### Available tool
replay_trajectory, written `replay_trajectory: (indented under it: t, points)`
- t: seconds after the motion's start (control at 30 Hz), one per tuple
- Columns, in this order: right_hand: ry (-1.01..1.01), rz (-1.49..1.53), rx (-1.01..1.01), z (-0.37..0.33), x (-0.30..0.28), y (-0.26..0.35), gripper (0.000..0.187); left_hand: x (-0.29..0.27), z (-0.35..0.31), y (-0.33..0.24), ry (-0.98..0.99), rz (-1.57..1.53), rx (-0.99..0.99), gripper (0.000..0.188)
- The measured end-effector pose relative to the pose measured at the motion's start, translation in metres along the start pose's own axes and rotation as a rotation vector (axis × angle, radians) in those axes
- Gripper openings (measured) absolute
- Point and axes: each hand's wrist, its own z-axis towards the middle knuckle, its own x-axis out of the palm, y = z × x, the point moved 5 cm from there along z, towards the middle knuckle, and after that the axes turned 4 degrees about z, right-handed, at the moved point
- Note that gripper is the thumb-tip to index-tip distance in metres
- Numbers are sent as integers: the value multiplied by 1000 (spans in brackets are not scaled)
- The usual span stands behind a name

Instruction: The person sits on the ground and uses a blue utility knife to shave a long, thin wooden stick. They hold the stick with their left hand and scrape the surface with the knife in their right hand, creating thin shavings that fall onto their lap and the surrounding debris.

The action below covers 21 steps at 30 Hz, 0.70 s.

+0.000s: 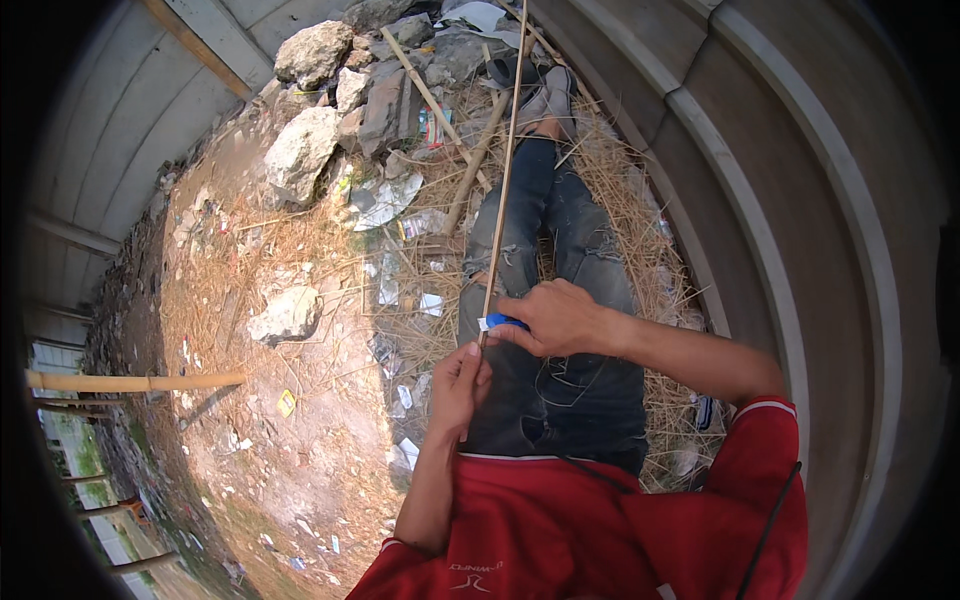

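A long, thin bamboo strip [506, 180] runs from my lap, over my outstretched legs in torn dark jeans, to the top of the view. My left hand [459, 388] is closed around the strip near its lower end, above my left thigh. Just beyond it, my right hand [562, 318] grips a small blue tool [507, 321]. The tool's pale, flat end lies against the strip. What kind of tool it is, I cannot make out, since my fingers cover much of it.
A corrugated wall [780, 230] curves close along my right. Large rocks [303, 155] and loose bamboo sticks [436, 105] lie ahead. Dry straw and litter cover the ground. At left, a bamboo pole [140, 382] juts in; a pale rock [286, 315] sits beyond it.
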Motion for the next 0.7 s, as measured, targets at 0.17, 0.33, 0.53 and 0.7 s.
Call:
replay_trajectory:
  t: [0.17,0.33,0.53,0.7]
  points:
    - [-98,-109,-89,12,-6,5,42,-10,11,-19,-39,89,76,39]
    - [-426,-41,150,44,-81,-41,47,-15,0,-15,1,35,36,40]
    - [-760,89,436,40,-176,-172,61,-25,-52,48,101,54,-95,40]
    - [-1097,39,521,8,-237,-222,63,-50,-68,53,185,104,-93,39]
